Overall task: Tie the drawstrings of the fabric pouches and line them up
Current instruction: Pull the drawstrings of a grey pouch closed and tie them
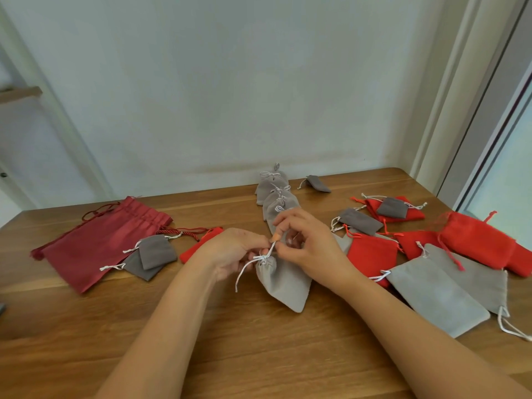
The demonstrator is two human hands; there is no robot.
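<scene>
Far left in the frame, I see a large dark red satin drawstring bag (100, 243) lying flat on the wooden surface (201, 326). At centre, the left hand (233, 251) and the right hand (305, 243) both pinch, with curled fingers (283, 226), the white drawstring (244, 269) of a light grey velvet pouch (283, 279) that rests on the surface. Behind them runs a row of tied light grey pouches (273, 194). Bright red fabric pouches (371, 251) lie to the right.

light grey pouch (283, 283), neck cinched, white drawstring (244, 269)

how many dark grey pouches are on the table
5 dark grey pouches: two overlapping, partly on the maroon bag; one far back; one beside the right hand; one atop a red pouch. Others may be hidden.
</scene>
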